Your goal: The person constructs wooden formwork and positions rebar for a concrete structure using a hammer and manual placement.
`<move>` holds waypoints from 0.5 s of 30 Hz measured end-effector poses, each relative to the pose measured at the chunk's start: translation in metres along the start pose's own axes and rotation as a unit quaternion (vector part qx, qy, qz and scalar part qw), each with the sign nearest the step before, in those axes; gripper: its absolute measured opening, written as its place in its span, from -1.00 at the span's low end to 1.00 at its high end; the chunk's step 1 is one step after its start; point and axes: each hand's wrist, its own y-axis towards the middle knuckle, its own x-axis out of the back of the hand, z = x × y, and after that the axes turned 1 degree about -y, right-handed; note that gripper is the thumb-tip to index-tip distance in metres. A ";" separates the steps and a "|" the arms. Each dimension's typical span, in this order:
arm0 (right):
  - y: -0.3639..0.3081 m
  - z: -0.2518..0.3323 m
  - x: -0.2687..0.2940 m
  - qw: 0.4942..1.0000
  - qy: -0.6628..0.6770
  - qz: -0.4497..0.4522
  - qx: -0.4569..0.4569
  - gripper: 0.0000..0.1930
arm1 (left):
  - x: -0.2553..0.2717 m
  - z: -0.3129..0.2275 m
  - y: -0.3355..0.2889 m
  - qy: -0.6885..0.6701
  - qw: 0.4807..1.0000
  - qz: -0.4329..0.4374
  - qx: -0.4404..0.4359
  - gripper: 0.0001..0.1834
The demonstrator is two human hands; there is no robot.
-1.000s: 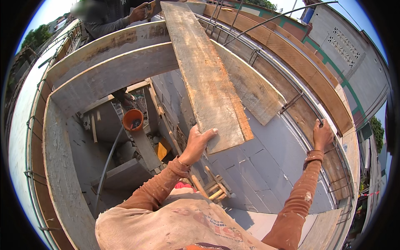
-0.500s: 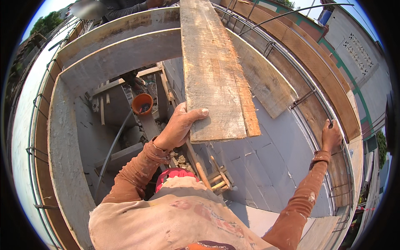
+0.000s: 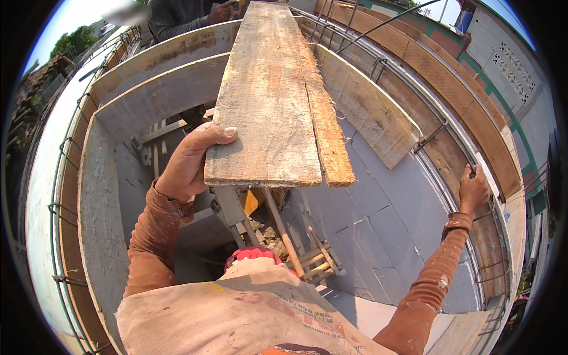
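A long, rough wooden plank (image 3: 266, 112) stretches away from me, its near end raised in front of my body. My left hand (image 3: 188, 157) is closed on the near left corner, thumb on the top face and fingers underneath, mostly hidden. The plank's right edge is split and splintered. Over at the right, my right hand (image 3: 475, 189) is wrapped around a steel reinforcing bar (image 3: 455, 142) running along the wall top. At the plank's far end a co-worker's hand (image 3: 223, 12) shows beside it.
Formwork boards (image 3: 171, 83) ring the opening, with a pale block wall (image 3: 373, 231) at right. Far below lie rubble (image 3: 272, 236) and a wooden pole (image 3: 283, 234). Tied rebar (image 3: 56, 207) follows the left rim; bars also cross the upper right.
My left hand has carried the plank's near end to the left and slightly upward. The orange bucket below has gone from sight. My right hand keeps hold of the bar.
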 end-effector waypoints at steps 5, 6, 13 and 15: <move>-0.001 -0.002 0.000 1.000 0.025 -0.014 0.006 -0.76 | -0.035 -0.034 0.010 -0.063 0.993 0.078 -0.063 -0.54; 0.000 -0.003 0.000 1.000 0.026 -0.015 0.009 -0.76 | -0.044 -0.042 0.012 -0.074 0.985 0.124 -0.090 -0.53; 0.001 -0.007 -0.006 1.000 -0.002 -0.010 0.024 -0.72 | -0.079 -0.067 0.025 0.288 0.895 0.154 -0.302 -0.62; 0.002 -0.008 -0.008 1.000 -0.010 0.013 0.014 -0.69 | -0.072 -0.052 0.022 0.403 0.848 0.100 -0.328 -0.66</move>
